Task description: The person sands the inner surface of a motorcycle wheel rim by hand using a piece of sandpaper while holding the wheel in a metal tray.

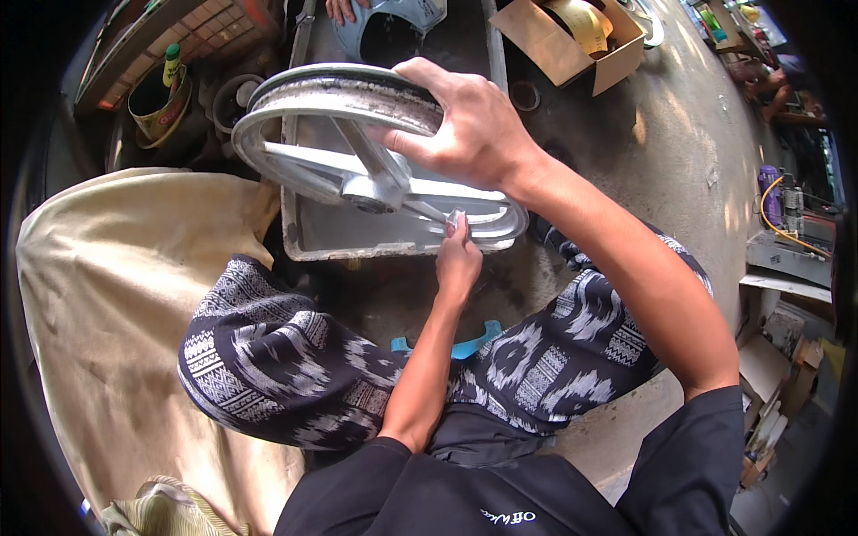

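Observation:
A silver spoked motorcycle wheel rim [375,174] without a tyre is held tilted over a shallow grey tray [290,223]. My right hand [474,125] is closed round the rim's upper right edge, thumb on the inner side and fingers over the top. Pale, dirty residue marks the channel of the rim there. Lower down, my left hand [458,255] is pinched at a spoke near the rim's near right side. Something small and greyish shows at its fingertips; I cannot make out what.
Another person's hand [344,9] rests on a grey-blue curved part [393,22] at the tray's far end. An open cardboard box [572,45] stands far right. To the left are a yellowish bucket [161,112] with a green-capped bottle and a beige cover [134,268].

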`<action>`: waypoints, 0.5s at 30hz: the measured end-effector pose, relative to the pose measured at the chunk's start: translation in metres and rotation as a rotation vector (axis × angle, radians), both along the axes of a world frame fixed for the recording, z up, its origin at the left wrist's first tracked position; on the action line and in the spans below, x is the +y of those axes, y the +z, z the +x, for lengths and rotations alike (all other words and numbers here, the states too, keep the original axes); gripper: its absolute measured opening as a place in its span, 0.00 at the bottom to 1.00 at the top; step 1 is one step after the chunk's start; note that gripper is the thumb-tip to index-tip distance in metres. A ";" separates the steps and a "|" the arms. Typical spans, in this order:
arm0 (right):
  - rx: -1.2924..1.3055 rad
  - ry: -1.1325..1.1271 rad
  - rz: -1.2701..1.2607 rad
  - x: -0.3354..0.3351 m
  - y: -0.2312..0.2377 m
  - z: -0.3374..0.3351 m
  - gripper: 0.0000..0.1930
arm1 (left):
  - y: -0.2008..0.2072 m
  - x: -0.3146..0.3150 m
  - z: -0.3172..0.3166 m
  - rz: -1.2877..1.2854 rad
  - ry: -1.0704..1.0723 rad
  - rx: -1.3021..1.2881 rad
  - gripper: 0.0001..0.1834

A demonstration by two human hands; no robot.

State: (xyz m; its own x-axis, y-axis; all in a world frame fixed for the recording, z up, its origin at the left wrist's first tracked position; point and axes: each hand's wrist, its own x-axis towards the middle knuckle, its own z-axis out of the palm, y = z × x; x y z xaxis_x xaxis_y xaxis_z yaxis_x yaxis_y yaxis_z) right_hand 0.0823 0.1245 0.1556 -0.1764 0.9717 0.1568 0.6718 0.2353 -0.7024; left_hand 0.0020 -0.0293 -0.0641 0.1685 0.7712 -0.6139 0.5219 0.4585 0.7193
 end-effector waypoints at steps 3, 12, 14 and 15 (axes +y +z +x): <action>0.011 0.031 0.012 0.003 0.002 -0.006 0.32 | -0.011 -0.019 0.007 0.394 0.011 -0.170 0.31; 0.006 0.025 0.012 0.001 -0.002 -0.007 0.33 | 0.024 -0.008 0.007 0.246 -0.076 -0.038 0.33; 0.014 0.043 0.013 0.001 0.002 -0.006 0.33 | 0.026 0.004 0.003 0.080 -0.067 0.079 0.33; 0.017 0.052 0.013 0.002 0.004 -0.007 0.33 | 0.018 0.004 0.005 0.068 -0.044 0.084 0.34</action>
State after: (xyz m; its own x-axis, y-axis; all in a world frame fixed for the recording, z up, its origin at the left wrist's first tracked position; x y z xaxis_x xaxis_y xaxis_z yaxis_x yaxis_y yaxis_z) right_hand 0.0757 0.1266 0.1598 -0.2242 0.9591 0.1726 0.6460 0.2789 -0.7106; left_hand 0.0067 -0.0251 -0.0458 0.1533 0.8046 -0.5737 0.5999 0.3856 0.7010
